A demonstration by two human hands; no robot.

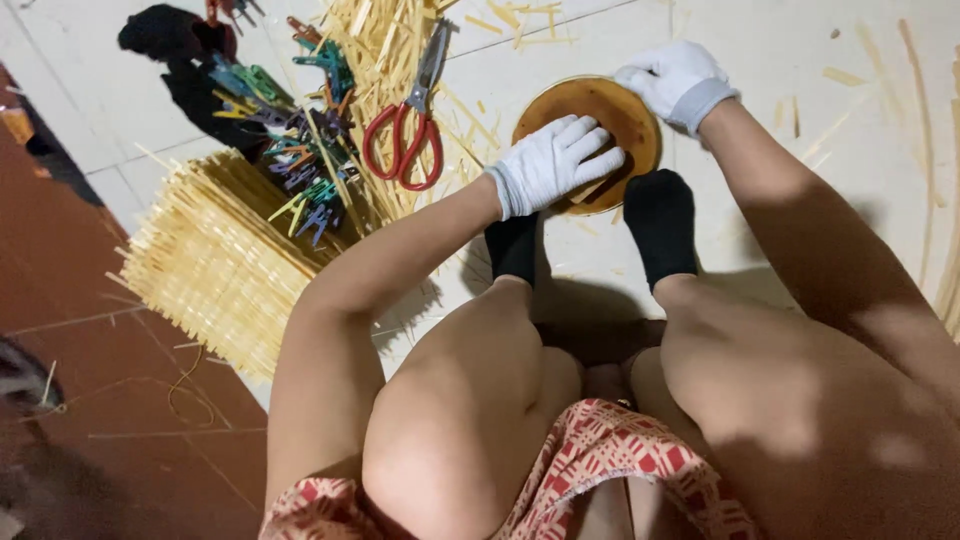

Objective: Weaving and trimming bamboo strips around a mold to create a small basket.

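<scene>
A round brown disc lies flat on the white floor in front of my black-socked feet. My left hand, in a white glove, presses flat on the disc's near left part with fingers spread over a thin bamboo strip. My right hand, also gloved, grips the disc's far right rim. Both feet touch the disc's near edge.
Red-handled scissors lie left of the disc on loose bamboo strips. A heap of coloured clips sits further left, by a dark cloth. A woven bamboo mat rests at the left. Long bamboo strips run along the right edge.
</scene>
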